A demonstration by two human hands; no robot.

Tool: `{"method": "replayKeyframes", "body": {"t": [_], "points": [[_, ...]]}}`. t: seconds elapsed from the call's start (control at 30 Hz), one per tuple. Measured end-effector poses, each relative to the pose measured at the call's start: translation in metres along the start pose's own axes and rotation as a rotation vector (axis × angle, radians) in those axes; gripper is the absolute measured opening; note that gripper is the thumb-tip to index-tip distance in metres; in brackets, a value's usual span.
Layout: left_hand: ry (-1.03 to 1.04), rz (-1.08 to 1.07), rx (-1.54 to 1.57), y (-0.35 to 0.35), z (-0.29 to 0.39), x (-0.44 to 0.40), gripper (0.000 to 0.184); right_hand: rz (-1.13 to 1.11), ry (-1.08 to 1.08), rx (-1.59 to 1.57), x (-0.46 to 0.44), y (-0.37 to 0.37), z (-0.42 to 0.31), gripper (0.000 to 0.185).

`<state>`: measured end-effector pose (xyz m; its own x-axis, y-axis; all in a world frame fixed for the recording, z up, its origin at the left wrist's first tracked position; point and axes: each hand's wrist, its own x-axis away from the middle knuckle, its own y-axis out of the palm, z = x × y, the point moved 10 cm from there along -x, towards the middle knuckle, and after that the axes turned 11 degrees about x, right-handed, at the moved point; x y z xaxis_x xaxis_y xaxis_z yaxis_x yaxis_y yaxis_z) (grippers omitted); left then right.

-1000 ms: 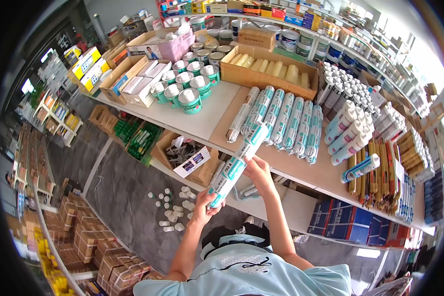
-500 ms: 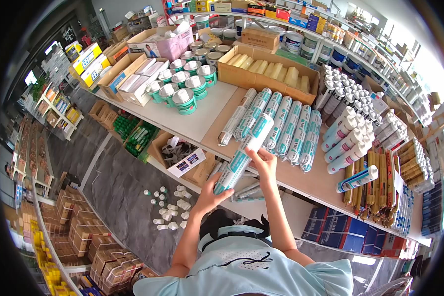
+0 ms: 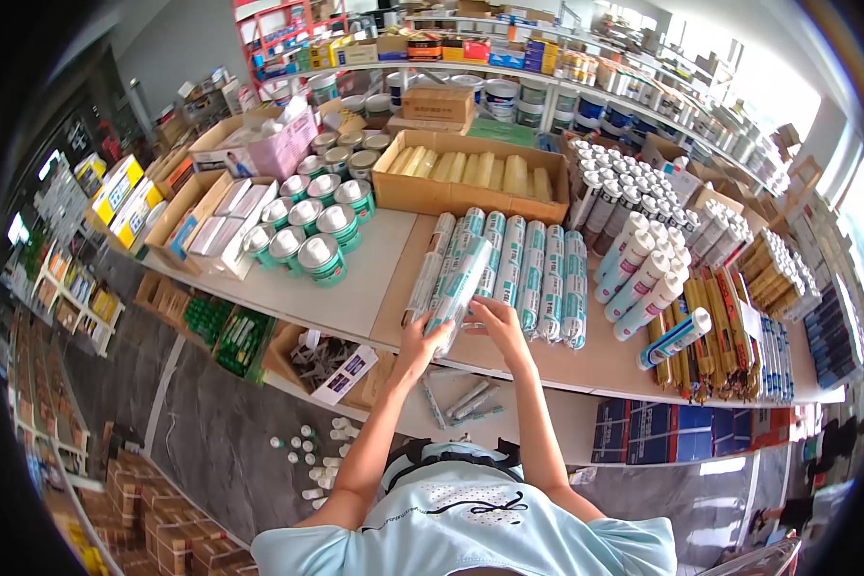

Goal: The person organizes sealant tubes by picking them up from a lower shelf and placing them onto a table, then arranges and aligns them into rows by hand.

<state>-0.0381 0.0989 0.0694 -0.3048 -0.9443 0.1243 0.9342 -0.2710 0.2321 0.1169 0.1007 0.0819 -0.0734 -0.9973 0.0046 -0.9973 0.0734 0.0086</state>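
Note:
A white-and-teal sausage pack of sealant [image 3: 463, 278] is tilted over the table, its far end above a row of similar sealant packs [image 3: 533, 278]. My left hand [image 3: 424, 344] is closed around its near, lower end. Just right of the pack is my right hand [image 3: 497, 326], fingers apart and pointing toward it; whether the fingertips touch it I cannot make out. The row lies side by side on the brown part of the table [image 3: 394, 322], and the held pack hides part of the packs on its left.
Behind the row stands a cardboard box [image 3: 466, 197] of yellowish packs. Teal-banded cans [image 3: 320, 259] stand at left, white-capped cartridges [image 3: 634, 274] at right. A single cartridge [image 3: 675, 338] lies on gold packs. Below the table edge, loose tubes [image 3: 470, 401] lie on a lower shelf.
The held sealant pack has moved forward and down toward the row, along with both hands. My right hand has loosened from the pack's side. The view has shifted too.

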Motion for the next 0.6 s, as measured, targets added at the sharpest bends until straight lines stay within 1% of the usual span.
{"method": "replayKeyframes", "body": {"t": [0.03,0.07,0.13,0.17,0.2,0.23,0.27,0.3,0.33,0.4,0.43,0.47,0.53,0.6], "points": [[0.055,-0.002,-0.032,0.001,0.004,-0.011,0.051,0.023,0.004,-0.004,0.0,-0.001,0.007,0.035],[0.046,-0.023,-0.038,0.003,0.0,-0.018,0.051,0.028,-0.014,0.021,0.001,0.0,0.011,0.036],[0.209,0.029,-0.023,0.004,0.022,-0.03,0.054,0.061,-0.053,0.123,-0.002,0.002,0.016,0.038],[0.311,0.003,-0.112,0.007,0.029,-0.037,0.061,0.067,-0.073,0.105,-0.004,0.004,0.018,0.036],[0.307,-0.013,-0.114,0.009,0.029,-0.042,0.061,0.07,-0.092,0.088,-0.004,0.007,0.018,0.033],[0.379,-0.07,-0.16,0.015,0.035,-0.044,0.066,0.082,-0.09,0.088,-0.004,0.007,0.019,0.033],[0.453,-0.123,-0.204,0.022,0.04,-0.044,0.072,0.141,-0.09,0.11,-0.004,0.003,0.019,0.032],[0.328,-0.172,-0.155,0.025,0.031,-0.048,0.076,0.196,-0.089,0.131,-0.003,-0.001,0.015,0.03],[0.328,-0.173,-0.155,0.027,0.032,-0.048,0.076,0.197,-0.09,0.131,-0.002,-0.001,0.011,0.03],[0.408,-0.295,-0.11,0.041,0.037,-0.041,0.079,0.391,-0.187,0.744,0.013,-0.012,-0.017,0.03],[0.419,-0.266,-0.326,0.039,0.034,-0.042,0.08,0.432,-0.275,0.732,0.019,-0.013,-0.03,0.028],[0.419,-0.268,-0.321,0.039,0.032,-0.041,0.08,0.433,-0.274,0.736,0.02,-0.014,-0.03,0.028],[0.527,-0.224,-0.505,0.044,0.042,-0.035,0.079,0.453,-0.224,0.722,0.02,-0.02,-0.029,0.024],[0.52,-0.221,-0.482,0.043,0.041,-0.034,0.078,0.436,-0.222,0.703,0.022,-0.021,-0.031,0.022]]}}
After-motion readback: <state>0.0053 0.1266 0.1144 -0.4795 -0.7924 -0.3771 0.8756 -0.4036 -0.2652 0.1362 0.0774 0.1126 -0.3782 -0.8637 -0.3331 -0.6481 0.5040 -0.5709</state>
